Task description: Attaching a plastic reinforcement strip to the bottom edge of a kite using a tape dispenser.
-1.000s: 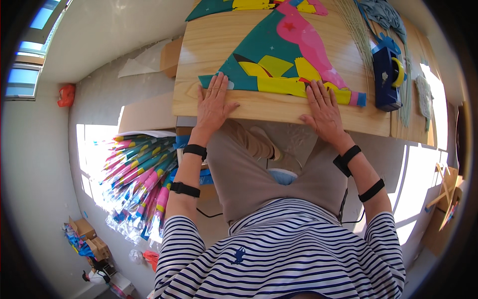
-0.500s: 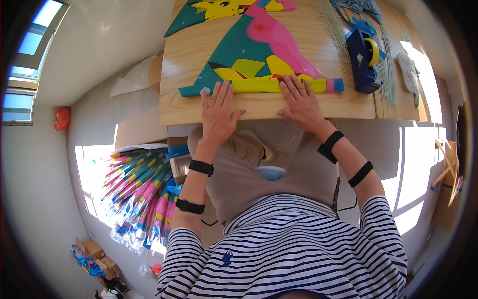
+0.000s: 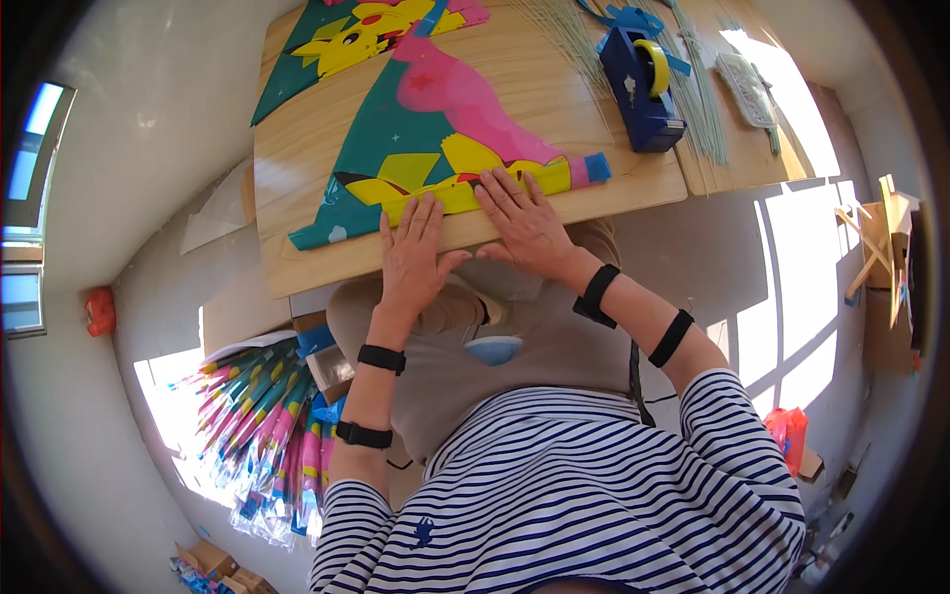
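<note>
A triangular printed sheet (image 3: 381, 144), much like a kite sail in green, pink and yellow with a cartoon figure, lies on the wooden table. Its near edge forms a narrow rolled or folded band along the table's front. My left hand (image 3: 412, 259) rests flat, fingertips on the left-middle part of this band. To its right, my right hand (image 3: 524, 226) is also flat, with fingers spread over the yellow part. Both thumbs point inward, and neither hand grips anything. Under the fingers the band is partly hidden.
A second printed sheet (image 3: 341, 45) lies farther back on the table (image 3: 297, 173). At the right stand a blue tape dispenser (image 3: 643, 94), thin pale rods (image 3: 698, 109) and a clear package (image 3: 747, 91). Many rolled printed sheets in clear sleeves (image 3: 262, 426) lie at lower left.
My view has turned, so the table sits farther left and tilted. Both hands stay flat on the band and are a little closer together.
</note>
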Available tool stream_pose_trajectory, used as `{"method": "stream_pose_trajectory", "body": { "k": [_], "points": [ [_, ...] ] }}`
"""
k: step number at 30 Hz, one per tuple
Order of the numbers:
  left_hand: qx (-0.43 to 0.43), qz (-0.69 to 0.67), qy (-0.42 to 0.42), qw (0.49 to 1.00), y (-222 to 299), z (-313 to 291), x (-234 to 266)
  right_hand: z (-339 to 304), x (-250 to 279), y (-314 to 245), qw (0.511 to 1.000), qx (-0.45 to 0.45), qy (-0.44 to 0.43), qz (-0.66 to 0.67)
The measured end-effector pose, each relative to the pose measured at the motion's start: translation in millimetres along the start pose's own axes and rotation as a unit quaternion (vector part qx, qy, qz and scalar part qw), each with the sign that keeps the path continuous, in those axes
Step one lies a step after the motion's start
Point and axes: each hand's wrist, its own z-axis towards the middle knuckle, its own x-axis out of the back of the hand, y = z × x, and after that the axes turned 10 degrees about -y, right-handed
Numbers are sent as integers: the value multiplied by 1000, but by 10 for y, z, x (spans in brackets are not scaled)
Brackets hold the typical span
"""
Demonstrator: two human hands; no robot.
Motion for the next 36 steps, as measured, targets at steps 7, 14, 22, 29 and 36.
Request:
{"method": "stream_pose_trajectory", "body": {
  "k": [7,14,22,29,36],
  "points": [
    [-38,-20,-6,999,27,115,-34,-1,14,9,1000,-3,-17,14],
    [-22,-11,-34,999,63,100,-11,-52,59,113,1000,-22,-10,-18],
    [-14,-16,-28,999,90,91,-10,-210,197,413,999,-39,-1,-23],
    [-13,-19,-21,1000,91,100,-14,-338,220,644,995,-83,-5,-52],
    [-10,-21,-28,999,110,111,-7,-442,319,796,992,-109,-10,-55]
  ]
}}
